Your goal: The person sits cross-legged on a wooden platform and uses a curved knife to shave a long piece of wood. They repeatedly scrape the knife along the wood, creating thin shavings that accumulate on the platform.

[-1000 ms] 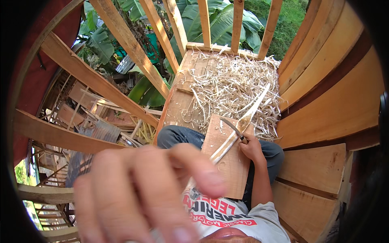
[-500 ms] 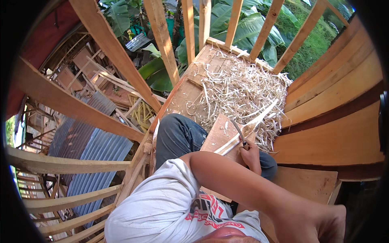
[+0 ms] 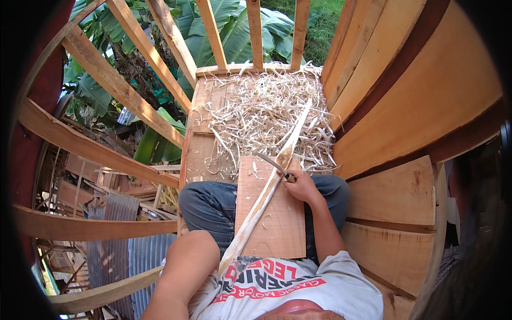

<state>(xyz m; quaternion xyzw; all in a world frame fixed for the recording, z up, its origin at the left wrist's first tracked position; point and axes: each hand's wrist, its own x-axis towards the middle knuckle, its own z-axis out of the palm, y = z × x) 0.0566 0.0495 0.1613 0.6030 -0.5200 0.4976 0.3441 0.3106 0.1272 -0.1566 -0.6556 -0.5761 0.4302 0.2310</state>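
My right hand [image 3: 302, 188] is closed around the dark handle of a curved knife [image 3: 266, 160], whose hooked blade points left. Beneath the knife runs a long, pale, peeled stick [image 3: 260, 207], tapered at its far end, with a brown patch near the blade. It slants from my shirt across a flat wooden board [image 3: 276, 226] on my lap and out over the shavings. Whether the blade touches the stick I cannot tell. My bent left arm shows at the lower left, elbow up, away from the stick; its hand is out of the picture.
Curly pale shavings [image 3: 266, 117] cover much of the wooden platform [image 3: 201, 154] ahead. Slatted wooden rails [image 3: 128, 106] stand to the front and left. Wide planks [image 3: 405, 101] form the right side. Outside are banana leaves and corrugated metal sheets [image 3: 114, 229].
My view has turned, so the platform now stands upright in the middle. My left arm, which reached across to the right, has swung to the lower left. The right hand still grips the knife.
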